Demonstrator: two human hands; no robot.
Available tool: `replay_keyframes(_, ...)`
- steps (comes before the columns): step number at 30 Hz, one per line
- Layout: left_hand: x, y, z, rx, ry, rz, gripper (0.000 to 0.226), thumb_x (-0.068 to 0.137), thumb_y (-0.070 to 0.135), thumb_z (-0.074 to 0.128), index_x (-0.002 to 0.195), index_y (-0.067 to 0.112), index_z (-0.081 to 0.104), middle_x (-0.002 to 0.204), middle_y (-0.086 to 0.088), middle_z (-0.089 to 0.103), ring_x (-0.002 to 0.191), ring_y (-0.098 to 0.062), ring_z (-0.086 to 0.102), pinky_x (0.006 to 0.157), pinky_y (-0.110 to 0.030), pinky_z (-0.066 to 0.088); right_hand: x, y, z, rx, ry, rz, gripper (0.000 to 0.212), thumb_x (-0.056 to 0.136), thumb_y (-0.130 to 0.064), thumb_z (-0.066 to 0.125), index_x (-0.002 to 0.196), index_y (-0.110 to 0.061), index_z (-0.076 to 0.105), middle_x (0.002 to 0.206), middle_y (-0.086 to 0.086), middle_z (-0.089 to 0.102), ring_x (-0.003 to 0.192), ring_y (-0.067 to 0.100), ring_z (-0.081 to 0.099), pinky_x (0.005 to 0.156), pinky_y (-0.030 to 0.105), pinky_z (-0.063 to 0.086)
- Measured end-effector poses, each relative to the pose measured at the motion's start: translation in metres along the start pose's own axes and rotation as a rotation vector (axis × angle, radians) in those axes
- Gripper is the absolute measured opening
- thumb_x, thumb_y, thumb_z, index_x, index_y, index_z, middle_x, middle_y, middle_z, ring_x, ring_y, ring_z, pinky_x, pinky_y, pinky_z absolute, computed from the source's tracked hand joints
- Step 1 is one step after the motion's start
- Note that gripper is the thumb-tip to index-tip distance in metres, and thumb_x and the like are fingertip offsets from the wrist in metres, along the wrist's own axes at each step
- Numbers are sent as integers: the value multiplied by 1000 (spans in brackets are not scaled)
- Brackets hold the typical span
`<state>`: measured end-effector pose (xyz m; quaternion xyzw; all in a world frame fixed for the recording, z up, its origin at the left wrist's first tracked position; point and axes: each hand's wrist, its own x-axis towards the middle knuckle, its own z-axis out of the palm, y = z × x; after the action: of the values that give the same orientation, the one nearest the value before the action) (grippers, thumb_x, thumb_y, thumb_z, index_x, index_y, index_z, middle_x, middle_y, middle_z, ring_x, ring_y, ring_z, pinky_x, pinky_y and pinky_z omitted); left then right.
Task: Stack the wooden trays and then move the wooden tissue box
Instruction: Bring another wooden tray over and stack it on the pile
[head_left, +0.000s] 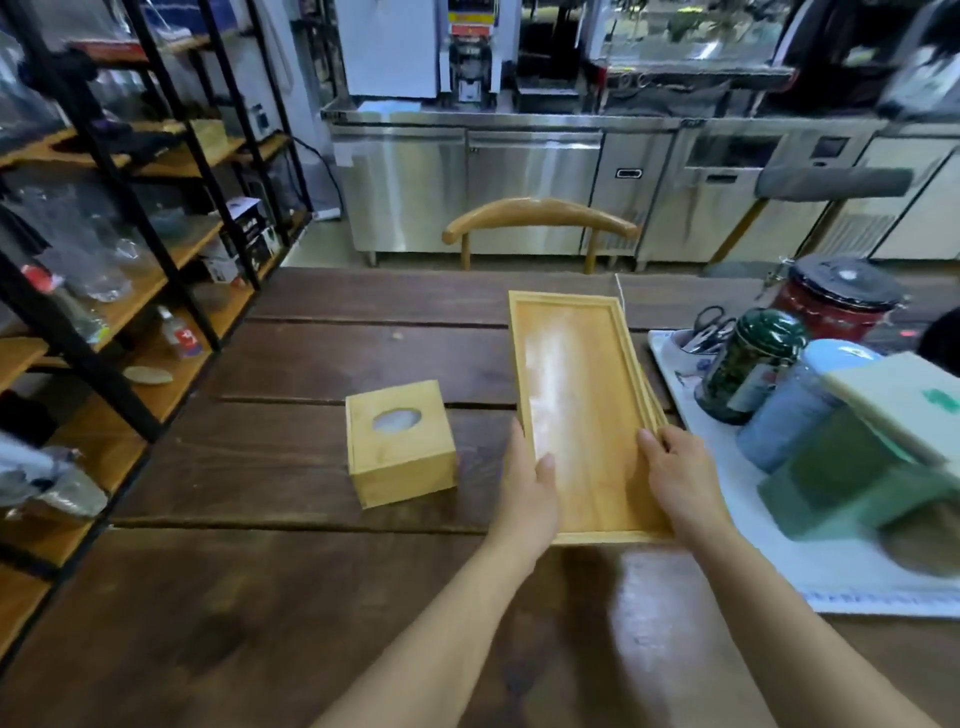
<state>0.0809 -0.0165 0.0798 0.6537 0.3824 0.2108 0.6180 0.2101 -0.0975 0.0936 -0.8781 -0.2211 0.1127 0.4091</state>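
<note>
head view: both hands are at the near end of a stack of wooden trays on a dark plank bench (311, 364).
top tray (582, 405): lies long-way away from the person; slim edges of another tray (655, 402) show under its right side, slightly fanned out, so the stack looks made but not squared.
why held so: one hand on each long side suggests the person is lining up or steadying the stack, judging from the offset edges.
left hand (530, 493): curled over the left rim, thumb lying inside on the tray floor, fingers hidden below the rim; a light clasp, partly closed.
right hand (680, 478): wrapped over the right rim near the corner, thumb on the rim top, fingers out of sight on the outer side; also partly closed on the tray.
tissue box (400, 441): wooden cube with an oval slot on top, standing on the bench just left of the trays, near the left hand but apart from it, untouched.
white mat (831, 587): right of the trays, carrying jars and tins; close to the stack's right edge.
chair (540, 218): tucked at the far side of the bench.
stage: tray stacking nearly done; tissue box not yet moved.
</note>
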Motion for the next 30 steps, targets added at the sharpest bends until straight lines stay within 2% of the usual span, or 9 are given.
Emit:
replay_keyframes(2,11,3,28,-5,-41,-57,54,99,23,31,148,32,11,157,0,25,142,-22,26,115,-49,25,17,16,-13,-62,32,35,38,93,-23,46,58,-8,46,59,7,47,68,31,49,60,34,31)
replay_keyframes(6,31,1,70,11,-68,-129,55,100,18,28,149,32,7,158,-3,22,142,-27,23,116,-48,23,45,42,-28,-144,69,92,43,92,-16,47,50,-11,37,54,6,42,66,30,45,53,37,26)
replay_keyframes(10,46,-7,92,71,-86,-221,56,102,16,24,150,26,-2,161,1,-3,146,-29,-8,119,-45,4,64,59,-26,-207,78,112,39,92,-15,47,54,-7,38,63,14,47,72,33,46,60,37,28)
replay_keyframes(13,56,-17,100,90,-65,-252,57,102,14,24,150,26,-5,160,4,-10,146,-26,-14,117,-40,2,76,70,-16,-221,55,112,36,92,-16,47,57,-7,41,70,18,49,75,37,51,62,35,29)
replay_keyframes(17,63,-24,102,100,-36,-299,57,102,11,23,149,24,-7,160,4,-11,146,-26,-13,117,-40,1,88,79,-2,-224,10,112,32,91,-17,49,62,-5,51,70,20,56,78,40,57,64,37,36)
replay_keyframes(20,68,-27,100,114,-15,-294,58,102,11,24,149,25,-7,160,3,-9,147,-24,-9,117,-40,2,90,84,6,-215,-6,108,29,91,-16,48,65,-5,53,70,17,55,77,38,57,63,34,33)
replay_keyframes(24,68,-30,100,106,-9,-283,58,101,14,25,149,26,-6,161,2,2,146,-21,11,118,-36,14,91,87,9,-224,-7,111,29,91,-17,47,66,-4,53,74,21,60,77,38,57,63,35,35)
replay_keyframes(26,67,-31,100,100,-14,-281,59,101,14,25,150,27,-6,161,3,6,145,-19,15,118,-35,16,91,87,7,-204,-15,118,31,91,-19,49,67,-1,56,71,18,59,76,38,57,63,36,37)
replay_keyframes(30,73,-41,96,100,-41,-271,61,98,13,33,149,33,4,159,4,18,143,-19,23,118,-41,21,90,85,1,-113,-64,113,26,90,-21,53,77,-2,64,73,15,63,76,35,57,63,35,38)
